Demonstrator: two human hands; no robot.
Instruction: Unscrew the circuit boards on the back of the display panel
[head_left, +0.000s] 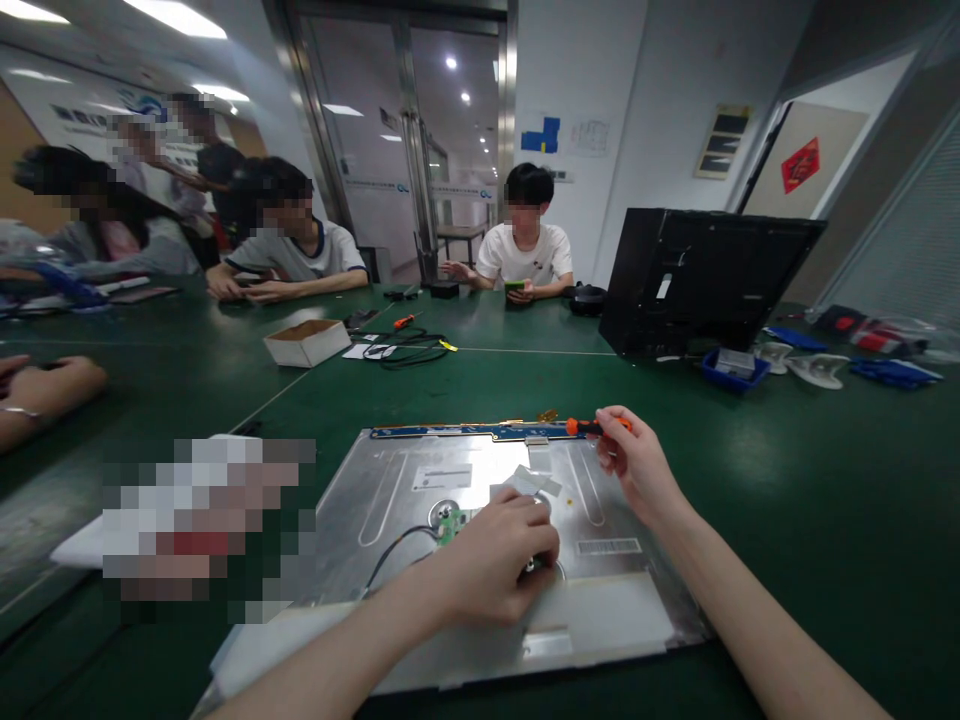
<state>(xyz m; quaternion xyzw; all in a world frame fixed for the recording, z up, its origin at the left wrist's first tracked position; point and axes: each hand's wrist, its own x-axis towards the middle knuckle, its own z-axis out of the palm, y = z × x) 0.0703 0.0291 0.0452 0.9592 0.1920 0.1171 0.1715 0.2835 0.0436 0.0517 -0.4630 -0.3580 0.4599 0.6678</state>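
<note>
A silver metal display panel [390,480] lies flat on the table in front of me, back side up. Along its far edge runs a narrow blue circuit board [450,433]. My right hand [630,455] grips an orange-and-black screwdriver [581,428] at the board's right end; its shaft points left along the board. Over the middle of the panel, my left hand [499,550] rests with fingers curled, and whatever they may hold is hidden. Partly covered by that hand are a small green circuit board [451,526] and a black cable [394,553]. A loose whitish tape strip [534,482] lies just beyond its fingers.
On the green table [525,375] stand an open white box [307,345], black cables [412,350], another orange screwdriver [405,321], a large black monitor [709,280] and a blue tray [735,370]. Several people sit around it; another person's hands [49,390] are at the left.
</note>
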